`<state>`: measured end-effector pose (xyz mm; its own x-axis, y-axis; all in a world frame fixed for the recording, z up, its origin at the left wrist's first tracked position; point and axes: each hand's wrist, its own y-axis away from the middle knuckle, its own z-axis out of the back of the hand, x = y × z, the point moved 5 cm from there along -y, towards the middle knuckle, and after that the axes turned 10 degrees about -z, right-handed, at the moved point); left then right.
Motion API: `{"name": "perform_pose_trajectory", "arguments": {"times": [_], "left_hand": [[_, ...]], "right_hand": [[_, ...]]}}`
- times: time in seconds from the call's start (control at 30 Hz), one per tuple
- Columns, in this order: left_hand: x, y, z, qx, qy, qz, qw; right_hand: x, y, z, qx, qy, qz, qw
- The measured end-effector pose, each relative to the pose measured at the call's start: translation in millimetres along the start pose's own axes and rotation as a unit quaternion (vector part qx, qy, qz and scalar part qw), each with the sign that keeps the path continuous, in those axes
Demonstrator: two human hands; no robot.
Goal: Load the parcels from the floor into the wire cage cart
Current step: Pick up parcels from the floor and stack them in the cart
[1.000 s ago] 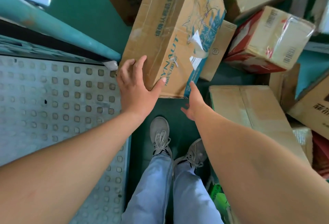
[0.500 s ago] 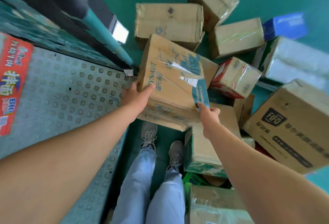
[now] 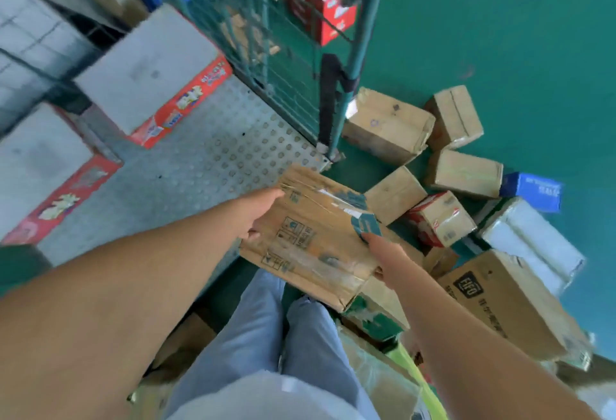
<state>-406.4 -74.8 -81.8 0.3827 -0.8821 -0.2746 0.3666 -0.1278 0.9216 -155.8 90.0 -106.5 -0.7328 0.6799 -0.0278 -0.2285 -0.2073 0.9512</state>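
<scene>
On the left, two white and red boxes [image 3: 150, 76] sit on the bumpy metal floor of the cart [image 3: 206, 159]. My left hand [image 3: 256, 211] holds the left side of a flat brown box [image 3: 310, 236], with my fingers curled around its edge. The box is up in the air, just over the near right corner of the cart floor. My right hand [image 3: 383, 253] grips its right side. Far right, more parcels [image 3: 463, 173] lie on the green floor [image 3: 500, 36].
</scene>
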Motion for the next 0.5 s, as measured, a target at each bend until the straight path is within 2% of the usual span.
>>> {"name": "perform_pose_trajectory", "arguments": {"times": [0.13,0.23,0.5], "left_hand": [[48.4,52.9,58.1,-0.046,0.11,0.018,0.993],[90.6,80.3,96.9,-0.073,0.182,0.038,0.98],[200.9,124.1,181.1,-0.129,0.374,0.037,0.918]], "right_hand": [[20.7,54.5,-37.8,0.046,0.105,0.088,0.99],[35.7,88.1,-73.6,0.049,0.178,0.14,0.973],[55.5,192.3,-199.1,0.05,0.336,0.244,0.908]]}}
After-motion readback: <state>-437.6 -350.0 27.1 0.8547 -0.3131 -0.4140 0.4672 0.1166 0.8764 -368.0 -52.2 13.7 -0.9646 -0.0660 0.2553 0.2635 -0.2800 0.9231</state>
